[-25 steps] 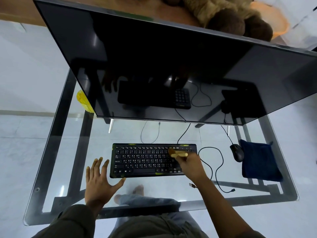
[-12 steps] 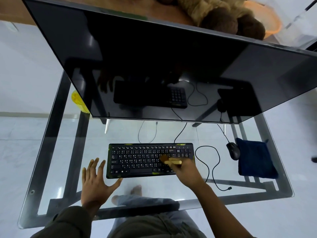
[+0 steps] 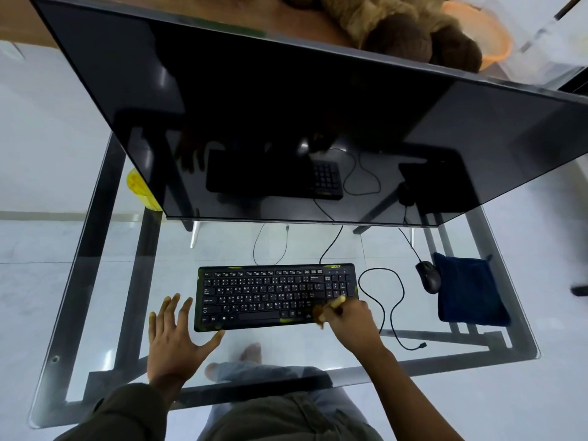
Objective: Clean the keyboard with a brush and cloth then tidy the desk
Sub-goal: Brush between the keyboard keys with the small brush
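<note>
A black keyboard point(image 3: 270, 294) lies flat on the glass desk point(image 3: 105, 310), under the monitor. My right hand point(image 3: 353, 326) grips a small wooden-handled brush point(image 3: 327, 308); its brown bristles rest on the keyboard's lower right corner, beside the number pad. My left hand point(image 3: 178, 338) lies flat on the glass with fingers spread, and its thumb touches the keyboard's front left corner. A folded dark blue cloth point(image 3: 467, 291) sits at the desk's right side, untouched.
A large dark monitor point(image 3: 286, 122) overhangs the back of the desk. A black mouse point(image 3: 429, 276) lies left of the cloth, and its cable point(image 3: 394, 307) loops between keyboard and mouse. A yellow object point(image 3: 140, 189) peeks out behind the monitor's left edge.
My right hand has swept the brush from the keyboard's upper right rows down to its lower right corner. The left hand has stayed in place.
</note>
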The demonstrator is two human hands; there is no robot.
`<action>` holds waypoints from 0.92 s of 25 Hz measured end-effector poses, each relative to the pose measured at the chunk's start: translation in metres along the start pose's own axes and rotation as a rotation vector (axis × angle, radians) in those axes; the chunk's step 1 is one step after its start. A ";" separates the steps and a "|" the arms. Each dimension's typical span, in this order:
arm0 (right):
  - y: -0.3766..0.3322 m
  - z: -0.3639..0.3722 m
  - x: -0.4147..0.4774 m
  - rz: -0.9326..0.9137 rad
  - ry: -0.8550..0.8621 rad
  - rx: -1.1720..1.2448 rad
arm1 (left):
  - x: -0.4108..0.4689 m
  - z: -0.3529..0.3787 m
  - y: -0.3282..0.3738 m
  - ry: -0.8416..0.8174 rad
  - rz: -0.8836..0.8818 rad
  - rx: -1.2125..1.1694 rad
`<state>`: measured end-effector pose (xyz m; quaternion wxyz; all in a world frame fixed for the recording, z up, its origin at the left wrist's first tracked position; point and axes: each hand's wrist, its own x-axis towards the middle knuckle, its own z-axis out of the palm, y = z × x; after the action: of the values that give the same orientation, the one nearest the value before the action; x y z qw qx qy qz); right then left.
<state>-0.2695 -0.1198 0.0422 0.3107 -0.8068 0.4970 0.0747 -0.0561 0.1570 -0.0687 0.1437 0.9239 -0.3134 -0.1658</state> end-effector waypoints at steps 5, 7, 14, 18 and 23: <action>0.004 -0.005 0.002 0.060 0.085 0.024 | -0.001 0.000 0.002 0.005 0.002 0.004; -0.003 -0.010 -0.003 -0.019 -0.075 0.151 | -0.001 -0.002 0.002 0.000 0.001 0.000; 0.020 -0.018 -0.005 0.106 0.263 0.213 | -0.001 -0.003 0.003 0.009 0.002 0.004; 0.037 -0.031 -0.001 -0.014 0.088 0.237 | -0.002 -0.003 0.004 0.017 0.007 -0.002; 0.037 -0.036 0.006 0.031 0.126 0.263 | -0.001 -0.004 0.004 0.014 -0.003 0.001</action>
<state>-0.3048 -0.1569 0.0519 0.3806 -0.7546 0.5332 -0.0370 -0.0574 0.1552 -0.0636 0.1451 0.9256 -0.3113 -0.1592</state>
